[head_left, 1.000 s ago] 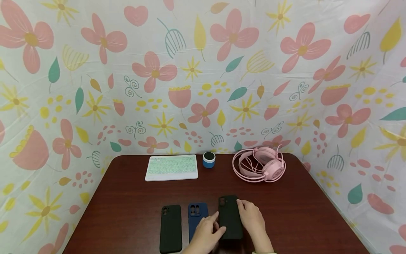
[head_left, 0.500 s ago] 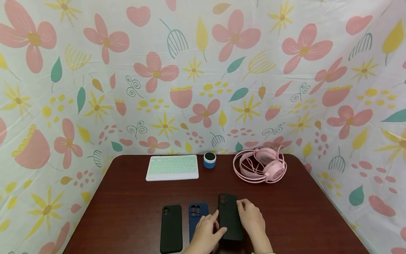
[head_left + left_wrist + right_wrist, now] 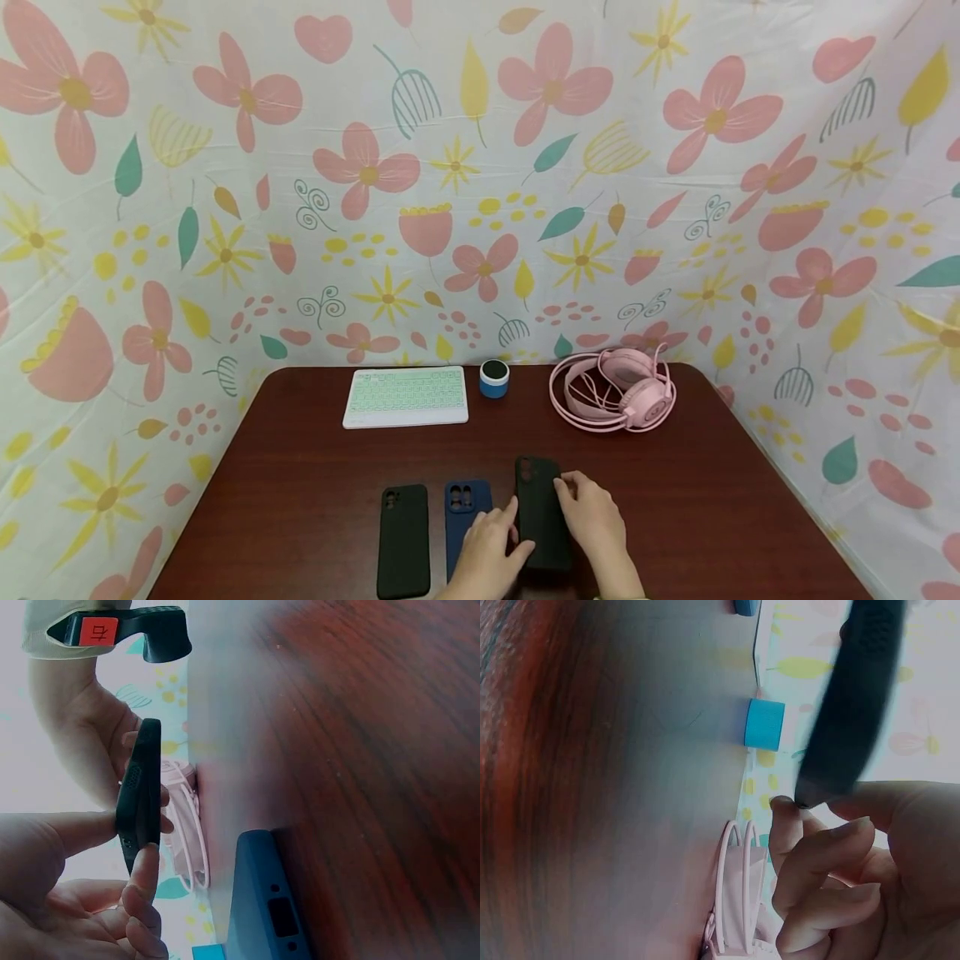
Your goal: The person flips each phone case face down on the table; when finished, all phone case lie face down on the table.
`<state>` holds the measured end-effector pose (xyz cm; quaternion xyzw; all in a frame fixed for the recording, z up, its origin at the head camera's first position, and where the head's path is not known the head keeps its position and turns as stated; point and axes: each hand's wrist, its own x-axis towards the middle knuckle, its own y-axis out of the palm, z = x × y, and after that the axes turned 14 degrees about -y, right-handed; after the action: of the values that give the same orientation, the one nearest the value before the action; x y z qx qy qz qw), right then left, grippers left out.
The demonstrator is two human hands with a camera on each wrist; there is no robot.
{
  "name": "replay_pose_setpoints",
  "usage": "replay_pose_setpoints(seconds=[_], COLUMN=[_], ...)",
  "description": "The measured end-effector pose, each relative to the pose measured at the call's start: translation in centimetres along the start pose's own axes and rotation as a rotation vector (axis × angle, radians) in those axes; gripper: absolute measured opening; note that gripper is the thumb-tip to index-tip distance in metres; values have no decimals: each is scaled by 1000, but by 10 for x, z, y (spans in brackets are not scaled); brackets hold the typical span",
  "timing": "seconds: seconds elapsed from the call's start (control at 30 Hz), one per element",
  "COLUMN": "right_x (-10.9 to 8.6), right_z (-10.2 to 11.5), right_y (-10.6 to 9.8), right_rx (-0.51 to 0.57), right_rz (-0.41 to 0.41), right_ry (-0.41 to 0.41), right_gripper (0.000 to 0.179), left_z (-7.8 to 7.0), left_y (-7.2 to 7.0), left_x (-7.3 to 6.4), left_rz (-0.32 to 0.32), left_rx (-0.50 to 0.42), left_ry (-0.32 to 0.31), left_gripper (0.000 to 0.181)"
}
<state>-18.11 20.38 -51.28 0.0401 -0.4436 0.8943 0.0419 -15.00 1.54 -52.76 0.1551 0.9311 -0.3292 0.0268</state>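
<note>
A black phone case [image 3: 543, 521] with its camera cutout at the top left is raised above the table between both hands. My left hand [image 3: 487, 552] pinches its left side with thumb and fingers. At its right side my right hand [image 3: 595, 518] grips the edge. Seen side-on in the left wrist view, the phone case [image 3: 139, 795] is off the wood, with fingers of both hands on it. In the right wrist view, thumb and forefinger pinch one edge of the case [image 3: 855, 697]. A blue phone case [image 3: 457, 525] lies partly behind the left hand; another black phone case [image 3: 402, 542] lies further left.
Along the back of the brown table [image 3: 300, 483] are a white keyboard [image 3: 407, 397] with green keys, a small blue-and-white cylinder [image 3: 494, 378] with a dark top, and pink headphones [image 3: 615, 390]. A flowered cloth [image 3: 480, 183] hangs behind and at both sides.
The held black phone case has tilted slightly, its top edge moving a little away. The right fingertips have shifted slightly left along it. The left hand stays nearly in place.
</note>
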Motion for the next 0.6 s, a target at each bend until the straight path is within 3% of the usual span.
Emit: replay_pose_setpoints(seconds=[0.6], right_x=[-2], right_z=[-6], right_y=[5], right_rx=[8], right_rz=[67], right_ry=[0], right_gripper=[36], left_z=[3], left_y=[8], left_x=[9], left_rz=[45], left_rx=[167], left_ry=[-83], left_gripper=[64])
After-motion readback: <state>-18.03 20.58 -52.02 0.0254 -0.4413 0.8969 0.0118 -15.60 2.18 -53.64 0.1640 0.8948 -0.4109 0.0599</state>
